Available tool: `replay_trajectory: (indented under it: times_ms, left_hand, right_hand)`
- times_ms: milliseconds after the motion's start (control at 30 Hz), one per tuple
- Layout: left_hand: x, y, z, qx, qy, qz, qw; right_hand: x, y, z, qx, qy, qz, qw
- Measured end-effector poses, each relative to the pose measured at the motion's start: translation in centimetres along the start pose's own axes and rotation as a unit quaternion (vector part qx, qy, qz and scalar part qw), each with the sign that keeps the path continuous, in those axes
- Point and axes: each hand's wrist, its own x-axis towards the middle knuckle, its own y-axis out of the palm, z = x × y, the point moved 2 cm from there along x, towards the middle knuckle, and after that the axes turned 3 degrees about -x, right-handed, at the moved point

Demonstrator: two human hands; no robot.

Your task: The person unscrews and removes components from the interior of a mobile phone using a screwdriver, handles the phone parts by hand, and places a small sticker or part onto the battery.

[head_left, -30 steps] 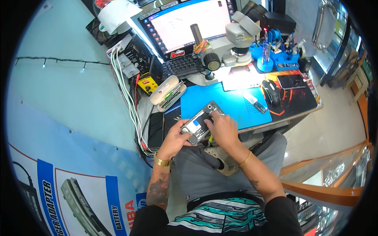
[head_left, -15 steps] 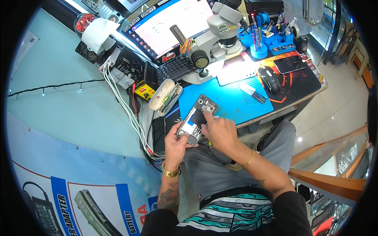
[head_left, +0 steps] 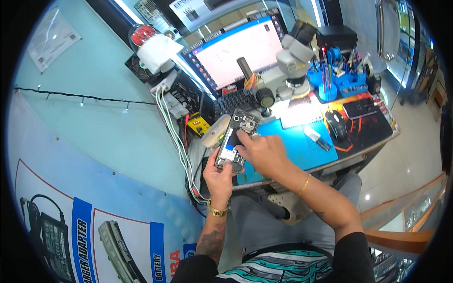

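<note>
A smartphone (head_left: pixel 247 124) with its back cover off shows its camera, inner parts, and a white-and-blue label over the battery area. My left hand (head_left: pixel 219 180) grips its lower end, thumb on the inner face. Fingers of my right hand (head_left: pixel 268 154) close in on the phone's middle, the index tip on a dark part and the thumb lower down. My right palm is out of sight, as is anything small between those fingertips. The phone is held tilted above the front edge of a blue work mat (head_left: pixel 302 155).
Behind the phone lies an open case (head_left: pixel 216 131). A black-handled brush (head_left: pixel 319 140) rests on the mat, with a mouse (head_left: pixel 336 125) and another phone (head_left: pixel 360 109) to the right. A microscope (head_left: pixel 293 62), monitor (head_left: pixel 240 51) and blue organizer (head_left: pixel 354 86) stand behind. Cables (head_left: pixel 177 141) hang left.
My view has shifted, so the desk sits lower and farther right. The opened phone has come up more upright, now overlapping the case. Both hands stay on it.
</note>
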Motion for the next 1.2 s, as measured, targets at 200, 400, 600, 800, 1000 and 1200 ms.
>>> replay_trajectory:
  times_ms: [200, 400, 600, 800, 1000, 1200]
  left_hand:
    - [1.4, 1.3, -1.7, 0.002, 0.041, 0.017, 0.999]
    - [2.3, 2.1, -2.9, -0.077, 0.038, 0.064, 0.994]
    - [4.6, 2.0, -4.1, -0.081, 0.009, 0.082, 0.993]
    - [6.2, 2.0, -5.2, -0.055, 0.048, 0.091, 0.993]
    - [6.9, 1.8, -5.2, -0.048, 0.083, 0.099, 0.990]
    - [6.9, 2.1, -5.8, -0.075, 0.083, 0.108, 0.988]
  right_hand:
    - [4.1, -1.4, -0.4, -0.069, -0.079, -0.004, 0.995]
    - [6.4, -3.1, -3.7, 0.025, -0.030, -0.054, 0.998]
    - [7.1, -4.7, -5.9, 0.138, 0.052, 0.014, 0.989]
    - [6.4, -4.3, -5.5, 0.186, 0.100, 0.026, 0.977]
    - [5.3, -3.7, -3.5, 0.243, 0.117, 0.041, 0.962]
    - [5.4, -3.9, -3.3, 0.284, 0.127, 0.046, 0.949]
